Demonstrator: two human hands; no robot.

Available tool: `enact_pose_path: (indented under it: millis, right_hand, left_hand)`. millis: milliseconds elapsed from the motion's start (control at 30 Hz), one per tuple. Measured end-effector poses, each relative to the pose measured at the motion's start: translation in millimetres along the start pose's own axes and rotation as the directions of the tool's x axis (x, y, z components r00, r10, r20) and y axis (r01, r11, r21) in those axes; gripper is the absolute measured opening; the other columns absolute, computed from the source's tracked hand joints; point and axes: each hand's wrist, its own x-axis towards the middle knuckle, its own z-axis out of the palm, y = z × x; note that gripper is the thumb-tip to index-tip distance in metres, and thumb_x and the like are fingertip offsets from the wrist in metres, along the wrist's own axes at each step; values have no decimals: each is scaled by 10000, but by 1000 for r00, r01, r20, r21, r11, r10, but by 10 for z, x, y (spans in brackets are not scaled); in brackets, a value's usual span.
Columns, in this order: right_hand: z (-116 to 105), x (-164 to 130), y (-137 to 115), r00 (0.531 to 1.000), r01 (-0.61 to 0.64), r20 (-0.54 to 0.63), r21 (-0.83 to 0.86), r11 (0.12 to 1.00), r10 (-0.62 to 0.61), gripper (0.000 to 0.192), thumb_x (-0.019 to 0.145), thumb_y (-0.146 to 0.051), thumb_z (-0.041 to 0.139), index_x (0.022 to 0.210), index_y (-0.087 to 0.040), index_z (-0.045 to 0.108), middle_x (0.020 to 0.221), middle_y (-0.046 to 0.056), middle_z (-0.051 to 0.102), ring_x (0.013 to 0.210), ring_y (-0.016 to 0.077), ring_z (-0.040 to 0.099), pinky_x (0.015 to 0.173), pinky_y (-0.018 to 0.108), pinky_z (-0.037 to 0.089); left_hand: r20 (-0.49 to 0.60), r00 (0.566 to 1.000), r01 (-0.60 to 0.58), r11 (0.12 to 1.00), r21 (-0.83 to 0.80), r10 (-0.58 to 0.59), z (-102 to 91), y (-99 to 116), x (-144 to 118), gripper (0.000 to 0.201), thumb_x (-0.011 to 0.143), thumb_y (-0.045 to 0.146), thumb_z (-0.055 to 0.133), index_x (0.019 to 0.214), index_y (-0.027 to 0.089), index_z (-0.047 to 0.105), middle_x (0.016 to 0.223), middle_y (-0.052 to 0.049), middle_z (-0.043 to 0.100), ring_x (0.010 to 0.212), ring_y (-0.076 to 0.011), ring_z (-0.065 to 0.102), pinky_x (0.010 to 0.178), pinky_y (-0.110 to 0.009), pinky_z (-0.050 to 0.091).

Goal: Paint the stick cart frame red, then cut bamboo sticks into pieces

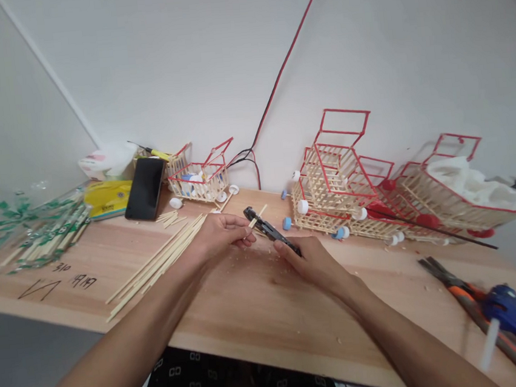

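Observation:
My left hand (226, 232) is closed, pinching a short, pale wooden stick (258, 216) between thumb and fingers. The stick lies across the jaw end of a narrow black clipper-like tool (275, 234); its exact kind is unclear. My right hand (312, 258) wraps round the tool's near end, thumb on top, with the jaws pointing up and left. Long thin wooden sticks (159, 258) lie in a loose bundle beside my left wrist. Beyond my left hand stands a small stick-built cart (200, 184) with red edging and white wheels.
More stick-built carts (330, 180) crowd the back right, one holding white tissue (460, 183). A blue glue gun (509, 309) and orange-handled pliers (448, 275) lie at right. A phone (145, 189), a yellow packet (107, 199) and bagged chopsticks (54, 234) are at left.

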Motion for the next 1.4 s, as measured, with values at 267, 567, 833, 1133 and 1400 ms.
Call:
enact_pose_path:
  millis: [267,567,833,1133,1400]
  right_hand:
    - [40,6,-11,999,8,-46,-35,999,-10,563,899,-611,327,567,-169,438,522,-11,408,515,103,349,503,253,199]
    - [113,18,49,1000,-2,-10,-119,993,1,566,895,-611,328,582,-168,489,537,16,472,509,121,401,504,261,198]
    - [59,17,108,982,74,-175,-3,997,-73,542,912,-582,347,564,-181,458,526,9,487,526,129,446,519,254,264]
    - [47,24,208,932,-4,-279,634,773,233,558,867,-670,370,727,-169,572,544,9,540,437,127,496,402,227,362]
    - [16,4,178,912,101,-374,599,794,167,554,878,-648,384,709,-160,586,565,17,550,485,112,507,438,207,381]
  left_hand:
    - [2,1000,20,1000,-8,-20,-6,6,-12,325,579,262,817,808,90,663,678,-74,731,592,-155,672,618,-278,542]
    - [-3,999,33,993,116,-33,-2,31,-54,162,644,186,746,731,103,636,617,-45,703,523,-109,621,529,-213,487]
    - [-78,994,-65,980,191,81,-157,67,-53,225,653,263,722,774,122,596,658,-51,686,548,-121,602,452,-192,418]
    - [-58,938,-290,865,410,342,-93,-70,11,207,733,330,647,734,123,641,622,-5,618,503,-85,484,482,-198,355]
    - [146,828,-463,515,721,541,78,50,178,138,803,226,572,771,143,679,751,-38,689,707,-153,589,657,-240,409]
